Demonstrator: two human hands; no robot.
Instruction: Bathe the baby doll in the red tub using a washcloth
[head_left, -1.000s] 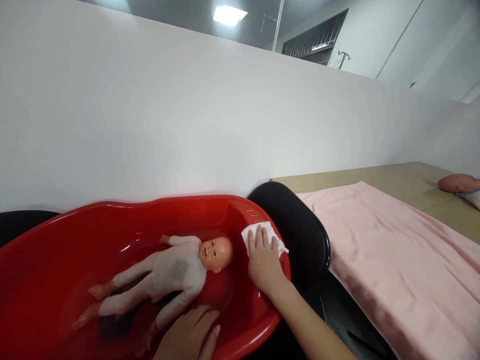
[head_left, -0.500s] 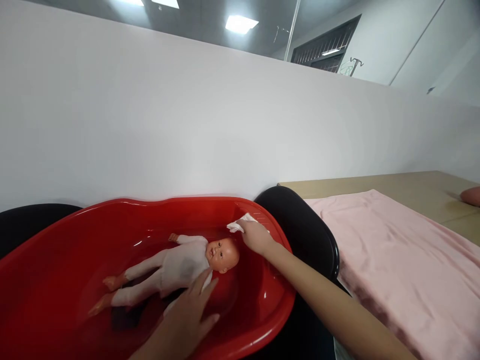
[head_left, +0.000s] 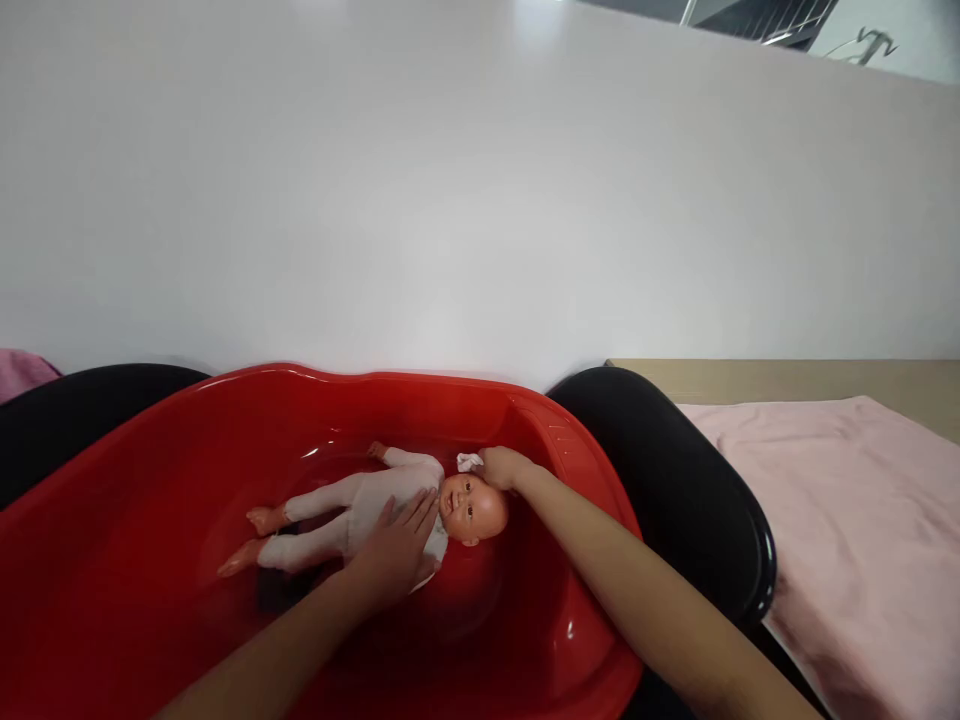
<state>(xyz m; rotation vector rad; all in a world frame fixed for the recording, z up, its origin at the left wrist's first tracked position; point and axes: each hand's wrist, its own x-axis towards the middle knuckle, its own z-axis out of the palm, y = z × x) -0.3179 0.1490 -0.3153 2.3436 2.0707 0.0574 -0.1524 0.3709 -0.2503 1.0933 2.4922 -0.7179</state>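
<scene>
A baby doll (head_left: 360,505) in a white suit lies on its back in a red plastic tub (head_left: 150,560), head to the right. My left hand (head_left: 397,550) lies flat on the doll's chest, fingers stretched out. My right hand (head_left: 501,467) is closed round a small white cloth (head_left: 469,462) and holds it against the top of the doll's head (head_left: 474,507).
The tub rests on black seats (head_left: 675,470), one at each end. A pink towel (head_left: 847,520) covers a tan table (head_left: 787,380) to the right. A white partition wall (head_left: 450,200) rises directly behind the tub. A pink scrap (head_left: 22,372) shows at far left.
My right hand lifted the white cloth off the tub's rim and brought it down to the doll's head. My left hand moved from the tub's near edge onto the doll's chest. The view swung left.
</scene>
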